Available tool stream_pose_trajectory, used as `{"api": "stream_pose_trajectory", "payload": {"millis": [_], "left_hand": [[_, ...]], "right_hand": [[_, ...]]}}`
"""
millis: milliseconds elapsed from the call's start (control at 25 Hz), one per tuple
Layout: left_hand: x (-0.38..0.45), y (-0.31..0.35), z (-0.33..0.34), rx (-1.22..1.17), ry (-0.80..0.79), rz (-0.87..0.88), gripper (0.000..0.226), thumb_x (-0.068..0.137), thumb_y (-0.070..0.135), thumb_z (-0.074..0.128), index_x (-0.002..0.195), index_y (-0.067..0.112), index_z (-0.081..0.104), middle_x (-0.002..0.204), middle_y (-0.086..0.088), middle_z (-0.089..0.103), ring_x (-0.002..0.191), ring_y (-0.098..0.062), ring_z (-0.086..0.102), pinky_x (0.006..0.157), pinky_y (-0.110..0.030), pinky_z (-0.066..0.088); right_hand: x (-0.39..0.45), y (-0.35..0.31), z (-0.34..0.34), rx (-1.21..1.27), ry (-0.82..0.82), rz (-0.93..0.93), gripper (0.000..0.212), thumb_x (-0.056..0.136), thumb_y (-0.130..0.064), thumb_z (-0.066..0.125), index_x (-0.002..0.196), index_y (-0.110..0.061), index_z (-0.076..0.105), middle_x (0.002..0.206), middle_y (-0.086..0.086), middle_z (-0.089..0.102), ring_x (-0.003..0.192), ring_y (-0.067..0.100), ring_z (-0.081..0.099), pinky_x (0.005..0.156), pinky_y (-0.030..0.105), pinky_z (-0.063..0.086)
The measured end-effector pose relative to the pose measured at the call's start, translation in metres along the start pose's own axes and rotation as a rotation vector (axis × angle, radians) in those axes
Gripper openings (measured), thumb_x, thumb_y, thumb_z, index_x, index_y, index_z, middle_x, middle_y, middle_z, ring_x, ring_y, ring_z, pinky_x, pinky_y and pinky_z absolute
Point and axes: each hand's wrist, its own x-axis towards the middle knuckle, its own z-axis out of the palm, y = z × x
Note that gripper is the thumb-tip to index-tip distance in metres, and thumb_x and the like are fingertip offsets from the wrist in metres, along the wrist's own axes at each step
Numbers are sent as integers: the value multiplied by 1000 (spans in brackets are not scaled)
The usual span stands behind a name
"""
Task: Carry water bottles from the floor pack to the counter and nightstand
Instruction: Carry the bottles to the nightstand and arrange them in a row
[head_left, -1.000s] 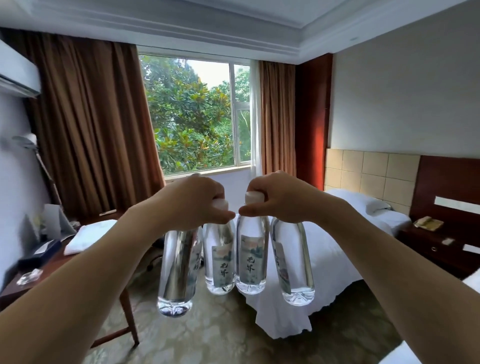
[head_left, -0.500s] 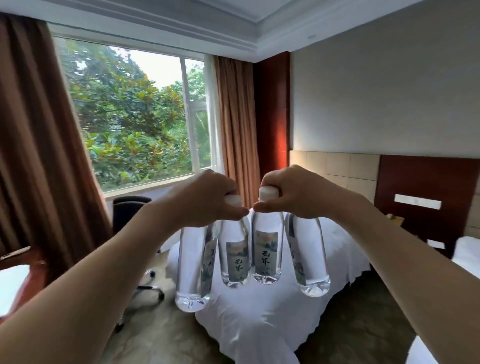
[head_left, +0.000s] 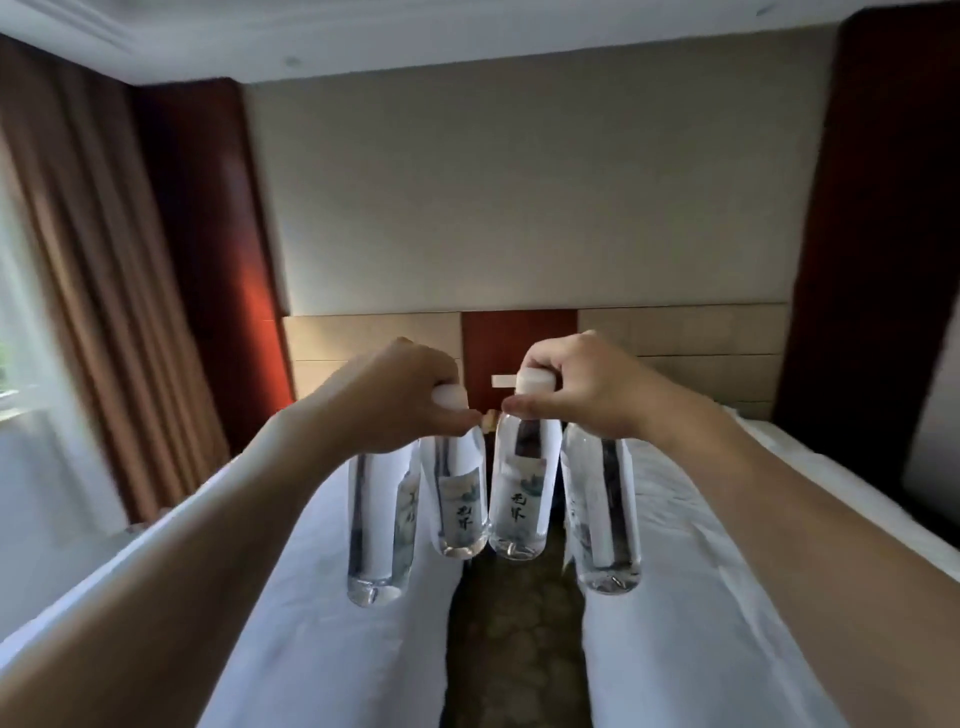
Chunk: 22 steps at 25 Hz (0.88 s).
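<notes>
left hand (head_left: 395, 395): grips two bottles (head_left: 460, 499) by necks | right hand (head_left: 582, 387): likewise, apparently two | bottles hang below hands

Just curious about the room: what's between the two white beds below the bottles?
In the head view, a strip of patterned carpet runs between the left bed and right bed; nothing else shows on it.

Room dim overall; daylight enters from window (head_left: 15, 384) at far left, blown out white. Curtain (head_left: 104, 312) streaked w/ motion blur. Wide-angle bend at edges, wall lines curving. Bottles (head_left: 514, 499) fairly sharp; bed sheets (head_left: 322, 623) pale, soft.
</notes>
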Motion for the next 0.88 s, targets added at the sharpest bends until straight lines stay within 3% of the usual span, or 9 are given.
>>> {"api": "stream_pose_trajectory", "payload": {"millis": [80,160,280,440,680,880], "left_hand": [[29,-14,17,-33,-46,66,37,78,54,67,70,19,61,60,6,55,53,-8,47,46,-21,34],[62,-27,37,-46,-86,128,37,79,52,68,69,17,61,61,5,57,53,-8,46,46,-20,35],[118,-45,68,-111,-105,199,37,75,54,69,67,19,63,63,2,61,54,-12,51,53,-33,49],[199,-72,109,-132,-77,242,44,67,62,63,67,18,64,64,-1,64,61,-21,60,59,-45,55],[305,-119,154,-124,-59,234,35,72,56,67,63,24,60,59,5,58,55,-11,51,56,-35,50],[394,-176,220,-133,-125,221,39,70,60,66,68,21,64,64,2,63,61,-19,59,58,-42,55]], "right_hand": [[12,16,3,-12,19,98,39,74,-60,71,79,-22,65,73,-4,65,63,13,59,58,35,49],[28,35,8,-44,14,163,38,73,-61,72,78,-23,65,73,-2,66,64,16,61,59,37,50],[57,74,15,-69,13,243,38,72,-62,72,76,-24,64,74,-1,67,62,17,60,57,36,48],[105,142,26,-69,2,286,37,72,-62,72,76,-27,64,76,-2,67,66,23,63,58,40,52],[203,228,40,-97,-20,291,35,73,-61,73,76,-29,62,76,-6,66,68,17,62,63,40,53],[286,308,70,-63,-65,321,36,75,-59,73,78,-25,63,75,1,68,58,13,55,55,34,45]]}}
